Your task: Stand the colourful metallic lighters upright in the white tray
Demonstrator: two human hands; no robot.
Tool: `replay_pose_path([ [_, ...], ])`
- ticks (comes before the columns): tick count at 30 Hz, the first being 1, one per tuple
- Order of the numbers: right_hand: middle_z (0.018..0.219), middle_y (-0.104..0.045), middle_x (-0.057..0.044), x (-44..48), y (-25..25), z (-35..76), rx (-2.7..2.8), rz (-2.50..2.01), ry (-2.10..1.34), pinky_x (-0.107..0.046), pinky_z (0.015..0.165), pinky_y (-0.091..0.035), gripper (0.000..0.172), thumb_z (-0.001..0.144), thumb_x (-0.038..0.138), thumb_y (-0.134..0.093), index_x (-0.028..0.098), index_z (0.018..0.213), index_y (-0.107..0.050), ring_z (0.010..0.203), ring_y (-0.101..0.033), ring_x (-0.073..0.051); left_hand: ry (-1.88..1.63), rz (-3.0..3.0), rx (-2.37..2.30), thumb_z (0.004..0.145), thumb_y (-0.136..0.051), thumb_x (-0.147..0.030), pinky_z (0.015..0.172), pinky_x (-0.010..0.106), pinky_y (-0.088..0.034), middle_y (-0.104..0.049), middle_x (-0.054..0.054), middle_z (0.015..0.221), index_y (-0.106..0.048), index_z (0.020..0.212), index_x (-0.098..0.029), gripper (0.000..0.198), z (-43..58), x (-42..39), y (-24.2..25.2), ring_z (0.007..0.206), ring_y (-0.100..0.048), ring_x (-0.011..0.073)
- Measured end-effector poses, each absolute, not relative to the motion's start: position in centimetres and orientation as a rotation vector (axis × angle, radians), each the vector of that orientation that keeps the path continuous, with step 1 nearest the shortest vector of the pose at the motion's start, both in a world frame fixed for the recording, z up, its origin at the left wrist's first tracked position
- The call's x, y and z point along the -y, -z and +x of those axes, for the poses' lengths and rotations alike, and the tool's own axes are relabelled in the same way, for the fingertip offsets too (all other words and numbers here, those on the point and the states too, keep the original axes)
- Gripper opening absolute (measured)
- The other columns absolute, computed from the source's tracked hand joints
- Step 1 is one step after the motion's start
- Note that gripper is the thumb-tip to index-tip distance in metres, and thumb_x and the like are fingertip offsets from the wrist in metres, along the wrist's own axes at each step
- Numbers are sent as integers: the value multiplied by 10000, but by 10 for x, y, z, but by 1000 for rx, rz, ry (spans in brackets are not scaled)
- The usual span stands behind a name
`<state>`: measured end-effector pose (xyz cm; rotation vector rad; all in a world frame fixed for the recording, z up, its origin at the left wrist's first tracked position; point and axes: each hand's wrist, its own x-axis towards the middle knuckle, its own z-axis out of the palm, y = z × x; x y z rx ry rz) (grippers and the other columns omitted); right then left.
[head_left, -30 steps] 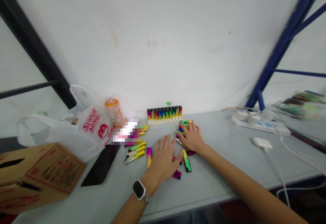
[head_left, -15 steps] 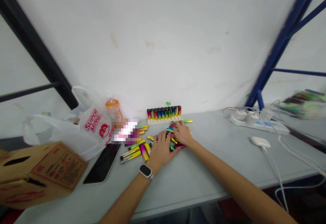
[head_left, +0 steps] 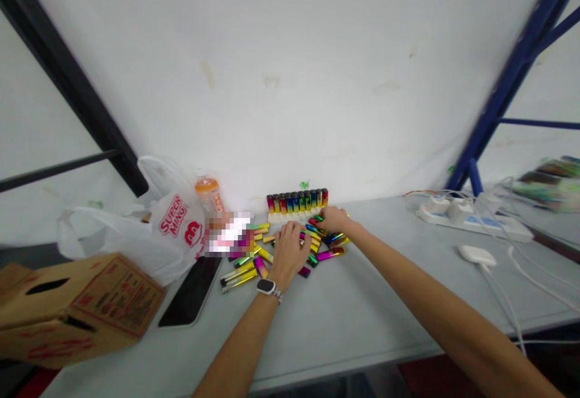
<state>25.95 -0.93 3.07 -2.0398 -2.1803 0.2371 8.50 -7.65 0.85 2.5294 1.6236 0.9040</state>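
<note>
Shiny multicoloured lighters point(head_left: 330, 255) lie in a loose heap on the table. Behind them several more lighters point(head_left: 295, 203) stand upright in a row in a white rack point(head_left: 274, 218). My left hand point(head_left: 290, 247), a watch on its wrist, rests over the middle of the heap with its fingers stretched forward and apart. At the right end of the rack, my right hand point(head_left: 334, 220) has its fingers closed around a green and red lighter point(head_left: 319, 219); part of it is hidden by the fingers.
To the left are a cardboard box point(head_left: 113, 301), a white plastic bag point(head_left: 158, 253), a black phone-like slab point(head_left: 193, 292) and an orange drink bottle point(head_left: 209, 192). A power strip point(head_left: 475, 221) and a white charger point(head_left: 477, 255) with cables lie right. A wall stands behind.
My right hand has lifted off the heap toward the rack's right end and now holds a lighter. My left hand stays over the heap, shifted slightly. The camera view has moved a little.
</note>
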Motion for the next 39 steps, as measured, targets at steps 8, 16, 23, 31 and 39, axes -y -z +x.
replay_pose_path([
  [8, 1001, -719, -120, 16, -15, 252, 2037, -1686, -183, -341, 854, -418, 337, 942, 421, -457, 185, 979, -695, 968, -629, -251, -1130, 2470, -1446, 950, -472, -298, 893, 385, -425, -605, 52, 1006, -602, 923, -214, 157, 73, 76, -6, 1001, -551, 223],
  [16, 521, -463, 53, 48, -8, 218, 1374, -1100, -782, -234, 498, -380, 464, 944, 598, -335, 212, 959, -593, 477, -471, -132, -1339, 2366, -1330, 963, -457, -307, 909, 371, -446, -600, 57, 979, -615, 935, -199, 193, 69, 71, -5, 982, -556, 205],
  [23, 396, -291, 72, 71, -13, 206, 941, -1131, -1229, -207, 337, -171, 487, 892, 587, -359, 217, 580, -413, 325, -231, -75, -1365, 2314, -1293, 968, -445, -320, 894, 360, -454, -600, 52, 957, -622, 889, -202, 228, 67, 71, -5, 957, -557, 196],
  [31, 396, -257, 81, 74, -13, 204, 851, -1057, -1368, -196, 339, -135, 477, 863, 586, -368, 216, 563, -399, 322, -203, -68, -1361, 2320, -1265, 958, -468, -318, 894, 362, -461, -602, 53, 935, -632, 844, -200, 233, 69, 70, -2, 938, -561, 195],
  [39, 404, -278, 67, 74, -10, 204, 915, -1032, -1303, -213, 352, -147, 478, 871, 565, -351, 215, 553, -421, 341, -226, -80, -1339, 2340, -1264, 961, -459, -329, 886, 351, -464, -595, 55, 931, -630, 828, -200, 252, 69, 71, -2, 936, -563, 192],
])
